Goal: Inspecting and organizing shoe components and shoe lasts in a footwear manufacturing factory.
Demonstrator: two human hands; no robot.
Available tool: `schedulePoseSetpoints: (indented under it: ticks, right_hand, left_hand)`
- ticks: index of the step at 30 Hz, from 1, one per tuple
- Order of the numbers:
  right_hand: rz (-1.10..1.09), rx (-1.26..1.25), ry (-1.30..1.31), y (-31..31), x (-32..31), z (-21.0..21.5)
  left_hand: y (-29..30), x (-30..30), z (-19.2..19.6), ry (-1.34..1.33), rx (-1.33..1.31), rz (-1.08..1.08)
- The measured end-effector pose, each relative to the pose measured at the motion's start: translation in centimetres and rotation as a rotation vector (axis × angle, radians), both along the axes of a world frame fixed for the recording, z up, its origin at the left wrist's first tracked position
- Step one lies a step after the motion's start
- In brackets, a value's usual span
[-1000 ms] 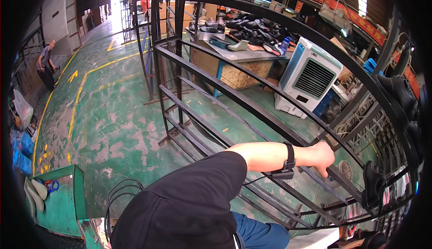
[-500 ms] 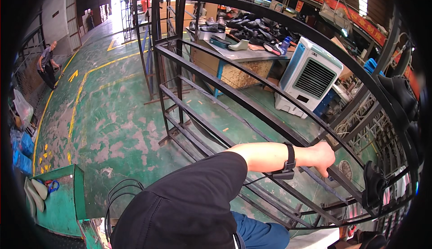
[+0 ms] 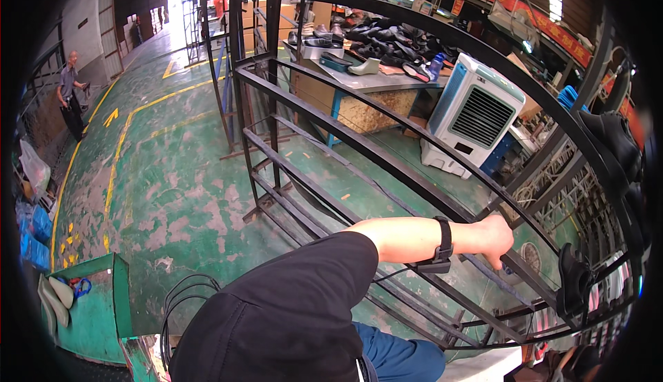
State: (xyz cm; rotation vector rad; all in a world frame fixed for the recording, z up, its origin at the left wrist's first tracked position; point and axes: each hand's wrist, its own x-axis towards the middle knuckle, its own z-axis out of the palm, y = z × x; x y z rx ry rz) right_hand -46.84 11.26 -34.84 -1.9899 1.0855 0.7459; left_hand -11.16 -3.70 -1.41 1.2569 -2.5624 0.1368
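Observation:
My left hand point(image 3: 493, 237) reaches out to the right with its fingers closed around a bar of a black metal rack point(image 3: 345, 125). A black strap with a small device point(image 3: 442, 249) circles that wrist, and a cable runs from it. The rack's long parallel rails stretch from the far left towards me, bare along most of their length. Just right of the hand, a black shoe point(image 3: 572, 282) sits at the rack's near end. More dark shoes point(image 3: 613, 144) show at the right rim, partly lost in shadow. My right hand is out of view.
Beyond the rack stand a white air cooler point(image 3: 478, 119) and a workbench point(image 3: 376, 106) heaped with shoes point(image 3: 394, 45). A green metal bin point(image 3: 90, 306) holding pale shoe-shaped pieces is at lower left. Another person point(image 3: 72, 99) stands on the far left beside a yellow floor line.
The person at the far left has straightened up. My left hand stays on the rack with almost no movement.

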Motion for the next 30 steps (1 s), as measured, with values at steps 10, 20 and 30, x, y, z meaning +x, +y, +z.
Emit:
schedulePoseSetpoints:
  ticks: [10,20,30]
  right_hand:
    - [0.124,-0.005,0.014,-3.9,6.0,2.4]
    - [-0.788,0.184,-0.039,29.9,-5.5,-2.8]
    - [-2.251,-0.265,-0.417,39.5,-8.8,6.1]
  left_hand:
    - [0.3,1.1,-0.4,-0.013,-0.014,0.015]
    - [2.1,1.3,0.9,-0.002,-0.008,0.131]
    - [5.6,-7.5,-0.1,0.52,-0.087,-0.531]
